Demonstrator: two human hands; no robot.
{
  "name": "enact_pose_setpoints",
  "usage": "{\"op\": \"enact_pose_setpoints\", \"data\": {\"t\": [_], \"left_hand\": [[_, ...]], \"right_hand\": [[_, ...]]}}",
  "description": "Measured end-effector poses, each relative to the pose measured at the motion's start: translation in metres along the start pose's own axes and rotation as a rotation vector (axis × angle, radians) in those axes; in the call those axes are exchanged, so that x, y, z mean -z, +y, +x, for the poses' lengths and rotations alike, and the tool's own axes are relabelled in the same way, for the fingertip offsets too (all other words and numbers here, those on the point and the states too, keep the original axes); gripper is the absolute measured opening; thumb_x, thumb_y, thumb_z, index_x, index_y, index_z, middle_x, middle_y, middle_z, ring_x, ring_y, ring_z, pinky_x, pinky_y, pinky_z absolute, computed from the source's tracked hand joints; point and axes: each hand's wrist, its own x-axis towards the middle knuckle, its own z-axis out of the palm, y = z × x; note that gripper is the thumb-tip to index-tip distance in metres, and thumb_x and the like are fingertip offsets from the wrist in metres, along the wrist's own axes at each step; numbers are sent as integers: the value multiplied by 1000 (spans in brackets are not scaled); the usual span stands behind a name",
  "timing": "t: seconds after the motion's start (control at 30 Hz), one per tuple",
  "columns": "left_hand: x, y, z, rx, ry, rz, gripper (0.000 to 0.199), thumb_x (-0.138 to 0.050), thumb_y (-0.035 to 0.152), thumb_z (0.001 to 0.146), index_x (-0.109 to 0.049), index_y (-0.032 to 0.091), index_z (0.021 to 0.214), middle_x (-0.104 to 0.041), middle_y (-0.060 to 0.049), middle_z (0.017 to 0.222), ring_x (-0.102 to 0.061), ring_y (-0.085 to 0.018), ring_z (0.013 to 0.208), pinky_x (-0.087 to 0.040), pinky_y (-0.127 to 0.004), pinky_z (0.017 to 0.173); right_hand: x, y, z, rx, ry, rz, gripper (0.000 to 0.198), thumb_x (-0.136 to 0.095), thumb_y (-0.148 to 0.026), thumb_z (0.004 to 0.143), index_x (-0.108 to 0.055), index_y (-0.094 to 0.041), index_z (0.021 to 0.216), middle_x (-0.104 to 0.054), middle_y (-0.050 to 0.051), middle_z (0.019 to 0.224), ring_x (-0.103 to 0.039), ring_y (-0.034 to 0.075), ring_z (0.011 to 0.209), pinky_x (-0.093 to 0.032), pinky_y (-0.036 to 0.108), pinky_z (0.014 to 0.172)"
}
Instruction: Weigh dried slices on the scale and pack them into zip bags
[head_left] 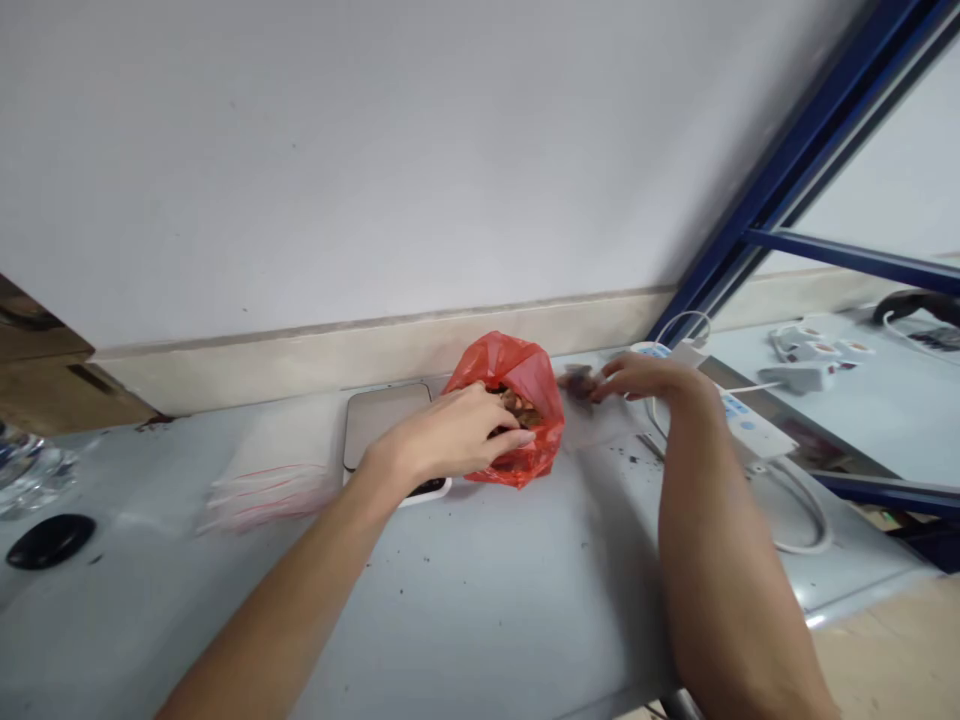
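A red plastic bag point(536, 375) stands with its mouth open, and brown, dried-looking pieces point(519, 408) lie inside it. My left hand point(472, 425) reaches over the bag's front left side, thumb and fingers apart at the pieces; some fingertips are hidden. To the right of the bag, my right hand point(630, 378) has its fingers closed at a small clear plastic bag point(592, 425) with dark brown contents, blurred. Left of the red bag is a kitchen scale point(379, 415) with a flat metal plate, partly covered by my left forearm.
A stack of clear zip bags point(277, 460) with red seal lines lies left of the scale. On the grey table point(465, 620) are a black round lid point(51, 541), a clear container point(30, 465) and a white power strip point(754, 430) with cables. A blue metal frame point(750, 220) rises at right.
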Motion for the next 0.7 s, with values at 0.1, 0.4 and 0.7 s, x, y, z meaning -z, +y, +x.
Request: {"op": "enact_pose_setpoints", "data": {"t": [0.1,0.4,0.7], "left_hand": [[1,2,0,91,34,38,45,-41,45,107,-79,22,106,-76,-8,120,-65,-26,118,-49,-36,100],[34,-1,-13,110,676,-230,43,-51,51,102,-77,17,98,-79,-7,100,-72,-21,92,-56,-29,83],[51,-7,-32,161,756,-509,36,-73,47,91,-73,18,113,-77,-8,111,-74,-24,106,-58,-37,98]], "right_hand": [[19,-10,-11,-42,-11,31,10,-73,-27,68,-68,-24,60,-69,1,63,-67,22,71,-54,33,68],[50,-71,-68,149,337,438,13,-73,-30,73,-61,-25,73,-74,3,75,-70,23,79,-54,39,82],[25,-126,-71,659,-121,427,26,-80,-43,75,-68,-21,82,-74,4,76,-65,19,71,-46,32,62]]}}
